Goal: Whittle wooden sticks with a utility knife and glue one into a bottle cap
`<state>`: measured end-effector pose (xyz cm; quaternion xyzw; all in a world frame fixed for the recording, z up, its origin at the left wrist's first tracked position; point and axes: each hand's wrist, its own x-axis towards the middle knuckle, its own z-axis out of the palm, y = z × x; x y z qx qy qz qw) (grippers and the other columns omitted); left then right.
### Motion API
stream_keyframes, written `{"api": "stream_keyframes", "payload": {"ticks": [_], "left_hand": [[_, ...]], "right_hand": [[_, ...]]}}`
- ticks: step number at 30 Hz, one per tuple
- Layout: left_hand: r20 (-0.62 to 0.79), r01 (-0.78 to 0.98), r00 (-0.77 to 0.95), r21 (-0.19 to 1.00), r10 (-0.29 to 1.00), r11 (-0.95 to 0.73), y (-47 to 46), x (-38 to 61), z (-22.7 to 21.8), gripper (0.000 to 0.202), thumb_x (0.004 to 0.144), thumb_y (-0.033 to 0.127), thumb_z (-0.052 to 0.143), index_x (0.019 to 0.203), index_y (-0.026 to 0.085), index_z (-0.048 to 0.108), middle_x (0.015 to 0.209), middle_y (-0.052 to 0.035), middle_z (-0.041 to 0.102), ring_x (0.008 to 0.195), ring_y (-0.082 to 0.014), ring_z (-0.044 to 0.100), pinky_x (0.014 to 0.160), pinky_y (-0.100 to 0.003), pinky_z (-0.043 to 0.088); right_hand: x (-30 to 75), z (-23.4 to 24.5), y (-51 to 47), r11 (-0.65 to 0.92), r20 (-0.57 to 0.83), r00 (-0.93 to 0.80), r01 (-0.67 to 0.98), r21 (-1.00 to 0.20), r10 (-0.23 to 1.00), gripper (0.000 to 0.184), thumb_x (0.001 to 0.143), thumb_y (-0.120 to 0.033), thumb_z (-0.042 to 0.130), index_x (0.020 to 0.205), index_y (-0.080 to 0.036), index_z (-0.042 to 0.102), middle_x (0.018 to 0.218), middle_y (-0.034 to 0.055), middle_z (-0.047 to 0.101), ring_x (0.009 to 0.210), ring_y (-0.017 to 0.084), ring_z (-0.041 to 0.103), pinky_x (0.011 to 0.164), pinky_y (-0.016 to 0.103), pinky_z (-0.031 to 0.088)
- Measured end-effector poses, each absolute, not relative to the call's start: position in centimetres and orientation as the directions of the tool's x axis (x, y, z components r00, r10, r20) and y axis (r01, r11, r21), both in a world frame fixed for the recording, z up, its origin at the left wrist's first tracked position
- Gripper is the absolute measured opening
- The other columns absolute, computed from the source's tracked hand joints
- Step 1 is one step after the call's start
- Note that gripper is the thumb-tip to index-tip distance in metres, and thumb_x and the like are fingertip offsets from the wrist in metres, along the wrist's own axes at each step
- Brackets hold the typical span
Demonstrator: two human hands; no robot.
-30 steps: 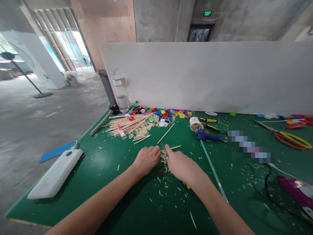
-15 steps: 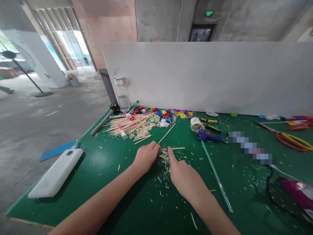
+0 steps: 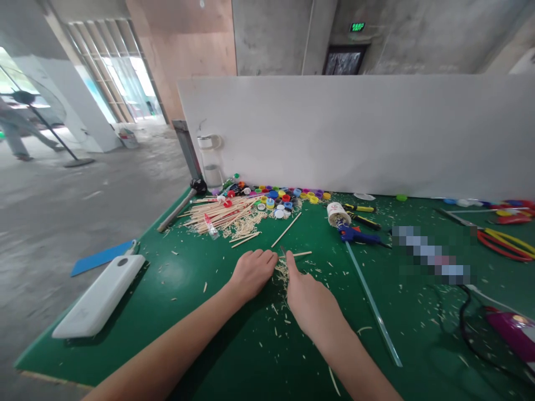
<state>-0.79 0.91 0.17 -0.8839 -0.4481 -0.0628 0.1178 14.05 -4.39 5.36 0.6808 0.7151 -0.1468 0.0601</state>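
My left hand (image 3: 254, 273) is closed on one end of a thin wooden stick (image 3: 301, 254), holding it low over the green table (image 3: 188, 295). In my right hand (image 3: 309, 298) is a small knife (image 3: 283, 250); only a bit of its dark blade shows, crossing the stick close to my left fingers. The index finger points along the blade, and the handle is hidden in the palm. Wood shavings (image 3: 282, 272) lie under the stick. Just beyond my hands rests another loose stick (image 3: 286, 229).
A pile of sticks (image 3: 217, 214) and coloured bottle caps (image 3: 286, 197) lie at the back. On the right are a blue glue gun (image 3: 359, 234), a clear glue stick (image 3: 374, 306) and pliers (image 3: 361, 209). A white power bank (image 3: 100, 298) and a hammer (image 3: 179, 209) are at left.
My right hand and the knife have shifted slightly left, towards my left hand. The stick's free end has moved a little left too. A person's legs now show at far left.
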Motion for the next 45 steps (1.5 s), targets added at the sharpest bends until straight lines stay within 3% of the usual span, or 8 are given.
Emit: {"api": "stream_keyframes", "payload": {"ticks": [7, 14, 18, 24, 29, 34, 40, 45], "left_hand": [[0.202, 0.781, 0.623, -0.217, 0.756, -0.586, 0.4, -0.6, 0.4, 0.029, 0.098, 0.018, 0.028, 0.110, 0.021, 0.054, 0.089, -0.0056, 0.060, 0.080, -0.0166, 0.053, 0.059, -0.035, 0.026], [0.284, 0.794, 0.608, -0.212, 0.741, -0.570, 0.7, -0.5, 0.3, 0.035, 0.101, 0.032, 0.024, 0.100, 0.023, 0.057, 0.081, -0.0034, 0.061, 0.077, -0.0163, 0.054, 0.058, -0.034, 0.025], [0.312, 0.844, 0.536, -0.164, 0.784, -0.511, 1.3, -1.0, 0.2, 0.029, 0.098, 0.025, 0.033, 0.120, 0.027, 0.052, 0.084, -0.0031, 0.062, 0.077, -0.0149, 0.057, 0.058, -0.030, 0.031], [0.277, 0.819, 0.573, -0.235, 0.772, -0.523, 2.1, -2.6, 0.9, 0.065, 0.087, 0.005, 0.036, 0.144, 0.036, 0.027, 0.080, 0.0006, 0.058, 0.059, -0.0131, 0.054, 0.052, -0.026, 0.029], [0.274, 0.835, 0.549, -0.164, 0.789, -0.525, 2.4, -3.5, 1.7, 0.052, 0.089, 0.008, 0.038, 0.134, 0.034, 0.042, 0.088, -0.0005, 0.063, 0.074, -0.0148, 0.062, 0.060, -0.025, 0.038], [0.267, 0.859, 0.508, -0.085, 0.819, -0.505, 2.6, -3.5, 1.7, 0.037, 0.094, 0.014, 0.035, 0.124, 0.030, 0.050, 0.095, -0.0007, 0.066, 0.081, -0.0159, 0.064, 0.061, -0.025, 0.040], [0.311, 0.868, 0.467, 0.016, 0.828, -0.495, 2.6, -3.4, 1.8, 0.036, 0.099, 0.043, 0.029, 0.094, 0.023, 0.058, 0.087, 0.0002, 0.067, 0.080, -0.0158, 0.063, 0.061, -0.025, 0.038], [0.284, 0.831, 0.537, -0.012, 0.795, -0.557, 2.3, -3.1, 2.0, 0.043, 0.098, 0.045, 0.028, 0.082, 0.020, 0.059, 0.077, -0.0010, 0.065, 0.075, -0.0155, 0.061, 0.064, -0.026, 0.038]], "right_hand": [[14.7, 10.0, -1.7, 0.028, -0.448, -0.109, 0.983, -0.183, 0.887, 0.066, 0.087, -0.014, 0.034, 0.152, -0.017, 0.025, 0.112, 0.0238, 0.064, 0.067, 0.022, 0.067, 0.056, 0.031, 0.046], [18.9, 11.0, 1.4, 0.004, -0.418, -0.212, 0.895, -0.446, 0.883, 0.056, 0.097, -0.037, 0.023, 0.153, -0.029, 0.020, 0.069, 0.0056, 0.064, 0.039, 0.011, 0.051, 0.043, 0.024, 0.035], [20.0, 10.3, 2.7, 0.043, -0.095, -0.073, 0.958, -0.284, 0.993, 0.058, 0.099, -0.037, 0.018, 0.155, -0.027, 0.004, 0.066, 0.0046, 0.062, 0.041, 0.012, 0.046, 0.045, 0.026, 0.031], [18.7, 8.7, 6.1, 0.354, 0.084, -0.356, 0.935, 0.029, 0.931, 0.054, 0.099, -0.032, 0.029, 0.152, -0.031, 0.022, 0.109, 0.0124, 0.063, 0.081, 0.022, 0.059, 0.059, 0.029, 0.039], [17.1, 7.8, 9.5, 0.471, 0.130, -0.475, 0.880, 0.067, 0.870, 0.049, 0.095, -0.026, 0.041, 0.144, -0.034, 0.041, 0.128, 0.0073, 0.059, 0.116, 0.028, 0.047, 0.096, 0.044, 0.034], [16.0, 6.6, 9.5, 0.369, 0.202, -0.368, 0.929, 0.036, 0.907, 0.055, 0.097, -0.033, 0.036, 0.149, -0.018, 0.031, 0.145, 0.0175, 0.043, 0.131, 0.035, 0.034, 0.106, 0.064, 0.012], [16.7, 6.7, 4.4, 0.625, 0.190, -0.609, 0.780, -0.034, 0.770, 0.044, 0.101, -0.041, 0.026, 0.118, -0.024, 0.064, 0.116, 0.0053, 0.066, 0.112, 0.019, 0.053, 0.106, 0.040, 0.025], [18.0, 3.8, 1.2, 0.662, 0.318, -0.626, 0.749, -0.008, 0.712, 0.035, 0.101, -0.029, 0.032, 0.091, -0.020, 0.064, 0.075, 0.0011, 0.064, 0.069, 0.014, 0.055, 0.065, 0.029, 0.032]]}}
